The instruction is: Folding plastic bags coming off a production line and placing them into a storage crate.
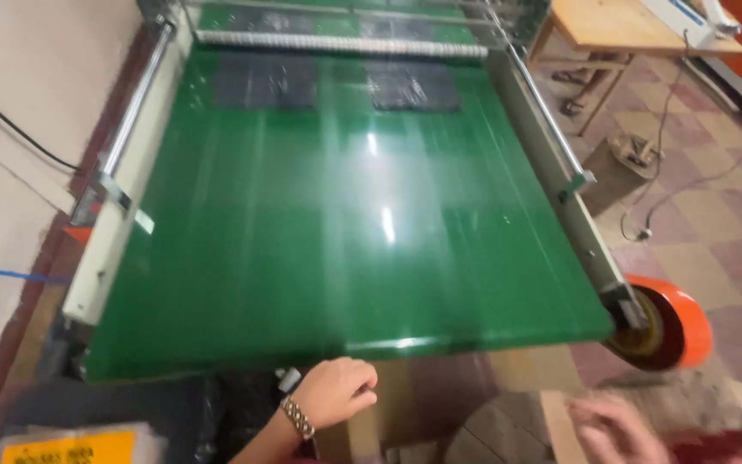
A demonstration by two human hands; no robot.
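My left hand, with a beaded bracelet on the wrist, is curled into a loose fist just below the near edge of a wide green conveyor belt. Nothing shows in its fingers. My right hand is blurred at the bottom right, fingers apart and empty, over a wooden surface. Two dark flat plastic sheets, a left sheet and a right sheet, lie side by side at the belt's far end, under a metal roller bar.
Metal side rails run along the belt's left edge and right edge. An orange wheel sits at the near right corner. A wooden table and cables on the tiled floor are to the right. A wall is on the left.
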